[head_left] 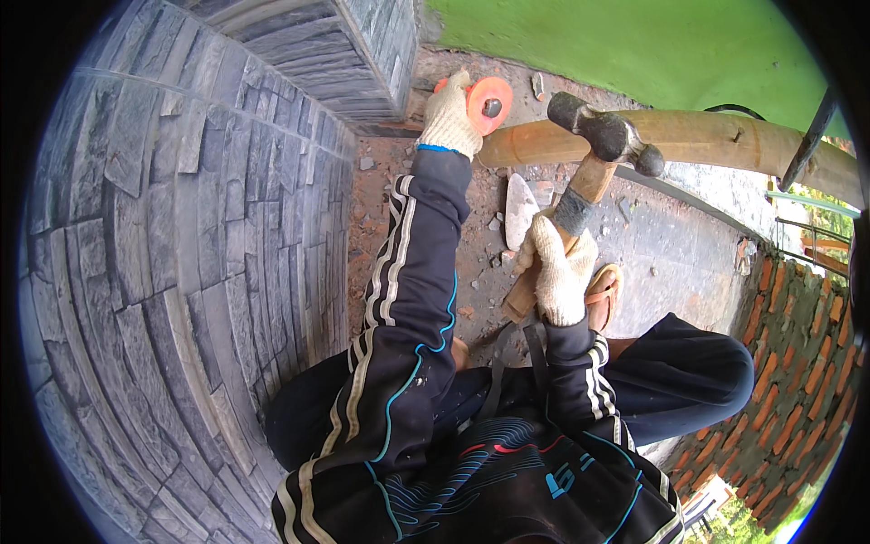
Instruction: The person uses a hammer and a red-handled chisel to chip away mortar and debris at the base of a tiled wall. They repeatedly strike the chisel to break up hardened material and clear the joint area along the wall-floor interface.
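Observation:
My left hand point(451, 125), in a cream knit glove, is closed around a chisel with a round orange hand guard point(478, 102). The chisel's dark struck end pokes up through the guard; its blade is hidden below, near the foot of the grey stone-clad corner. In my gloved right hand point(564, 276) is a ball-peen hammer point(609, 136), gripped by its wooden handle below a dark taped band. The hammer's head is raised to the right of the chisel, apart from it. A pale, elongated flat piece point(519, 211) lies on the floor between my hands.
Grey stone cladding point(181, 227) rises close on my left. A thick bamboo pole point(716, 143) lies across the far side, before a green surface point(634, 41). Rubble point(367, 163) litters the floor. My sandalled foot point(603, 295) is beside my right hand; a brick wall point(779, 390) stands right.

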Available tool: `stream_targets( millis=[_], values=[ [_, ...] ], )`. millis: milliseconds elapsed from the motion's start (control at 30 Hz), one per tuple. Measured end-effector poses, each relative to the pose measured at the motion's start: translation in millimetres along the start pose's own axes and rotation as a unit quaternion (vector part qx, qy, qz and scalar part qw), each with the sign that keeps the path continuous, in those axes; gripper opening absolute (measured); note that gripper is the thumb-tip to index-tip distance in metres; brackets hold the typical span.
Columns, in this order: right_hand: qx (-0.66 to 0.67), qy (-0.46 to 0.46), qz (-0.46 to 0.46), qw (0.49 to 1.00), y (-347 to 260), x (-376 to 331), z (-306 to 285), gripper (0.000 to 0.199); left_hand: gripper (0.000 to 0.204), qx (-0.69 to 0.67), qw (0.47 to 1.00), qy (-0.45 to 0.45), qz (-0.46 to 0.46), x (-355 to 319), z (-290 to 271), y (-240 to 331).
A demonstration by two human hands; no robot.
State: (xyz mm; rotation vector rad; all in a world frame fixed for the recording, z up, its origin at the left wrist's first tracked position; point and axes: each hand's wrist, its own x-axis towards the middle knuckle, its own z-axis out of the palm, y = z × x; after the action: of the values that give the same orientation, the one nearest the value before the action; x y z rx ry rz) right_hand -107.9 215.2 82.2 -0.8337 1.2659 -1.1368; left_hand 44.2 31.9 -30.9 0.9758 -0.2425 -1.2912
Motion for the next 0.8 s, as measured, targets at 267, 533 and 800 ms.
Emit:
stream_targets(
  millis=[267, 533, 800],
  values=[
    [0.084, 0.047, -0.103, 0.990, -18, 9, 9, 0.014, 0.048, 0.630, 0.728, -0.085, 0.254, -18, 4, 44],
    [-0.012, -0.014, 0.044, 0.999, 9, 34, 28, 0.015, 0.033, 0.639, 0.694, -0.156, 0.293, -16, 8, 42],
    [0.129, 0.043, -0.209, 0.969, -29, 31, 31, 0.018, 0.030, 0.607, 0.731, -0.063, 0.305, -15, 17, 45]
  ],
)
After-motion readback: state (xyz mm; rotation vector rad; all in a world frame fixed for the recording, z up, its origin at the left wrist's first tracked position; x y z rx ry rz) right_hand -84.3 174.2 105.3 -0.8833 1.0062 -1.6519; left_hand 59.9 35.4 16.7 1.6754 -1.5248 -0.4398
